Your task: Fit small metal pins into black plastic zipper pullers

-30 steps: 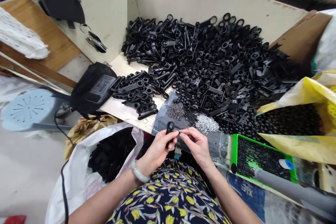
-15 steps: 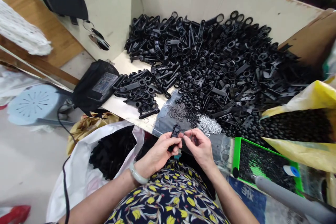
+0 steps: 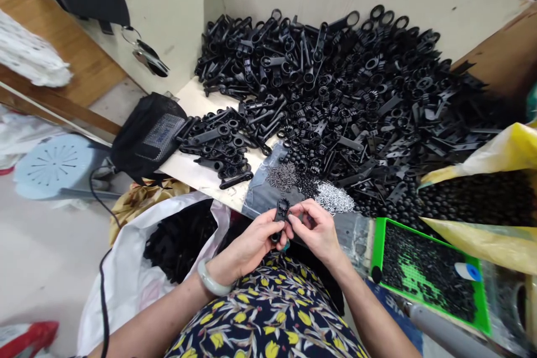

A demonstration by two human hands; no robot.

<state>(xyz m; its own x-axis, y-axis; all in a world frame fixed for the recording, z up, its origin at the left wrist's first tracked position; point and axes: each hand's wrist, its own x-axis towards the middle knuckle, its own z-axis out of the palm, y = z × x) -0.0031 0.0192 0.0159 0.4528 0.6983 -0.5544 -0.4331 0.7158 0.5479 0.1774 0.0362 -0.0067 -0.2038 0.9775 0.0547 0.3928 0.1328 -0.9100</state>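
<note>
My left hand (image 3: 255,243) is closed around a black plastic part with a ring-shaped end (image 3: 282,208), held upright over the table's front edge. Close beside it, my right hand (image 3: 315,228) has thumb and fingertips pinched together at the part's right side. Whatever lies in that pinch is too small to make out. Just beyond the hands are a heap of small dark grey metal pieces (image 3: 282,176) and a pile of shiny silver pins (image 3: 334,197). Behind them rises a big pile of black plastic parts (image 3: 319,78).
A green tray (image 3: 380,246) of small black pieces stands at right, below a yellow bag (image 3: 482,159) of black balls. Left of my lap is a white sack (image 3: 113,285) holding black parts. A black pouch (image 3: 146,134) sits at the table's left edge; keys (image 3: 151,59) hang above.
My right fingertips have come in closer against the black part. My left hand keeps its hold. The whole view has shifted slightly with my head.
</note>
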